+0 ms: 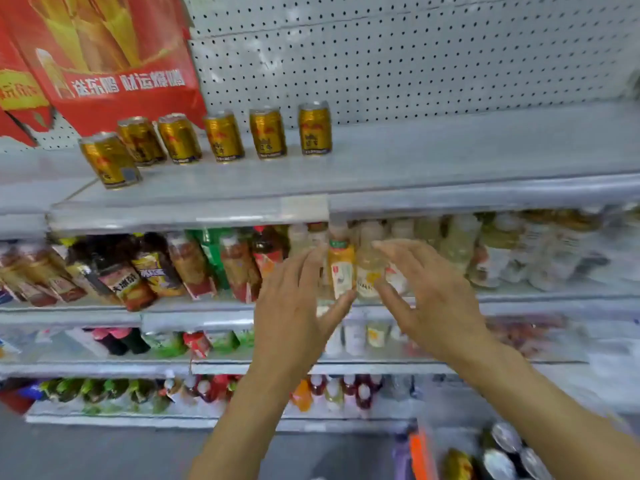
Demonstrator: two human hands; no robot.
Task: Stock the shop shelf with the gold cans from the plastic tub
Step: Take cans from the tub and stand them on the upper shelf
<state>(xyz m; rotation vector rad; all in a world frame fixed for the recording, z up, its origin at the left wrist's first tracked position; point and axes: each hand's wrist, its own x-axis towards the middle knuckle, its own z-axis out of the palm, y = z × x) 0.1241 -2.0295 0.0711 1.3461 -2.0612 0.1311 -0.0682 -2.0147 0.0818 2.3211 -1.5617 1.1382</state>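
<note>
Head view finds both of your hands empty: your left hand [294, 306] and your right hand [429, 296] are held out side by side at the centre of the frame, fingers straight and spread, each grip open and holding nothing, in front of the bottled drinks [349, 268] on the second shelf down. Six gold cans [266, 133] stand upright on the top shelf [450, 157] in the upper left of the frame, five in a row near the pegboard back [415, 57] and one can [110, 159] set forward at the left end, just below a red carton [104, 53]. The shelf to the right of the row carries nothing visible. The plastic tub [420, 452] sits at the lower right corner, with can tops [498, 462] showing inside it; their number cannot be told. In my judgement the step in hand is the return to the tub for more stock. Bring each hand down to the lower right, grip one can round its body, keep it upright, and set it just beside the rightmost can [314, 128] to continue the row. Labels should face forward. Take care not to knock the standing cans when placing.
</note>
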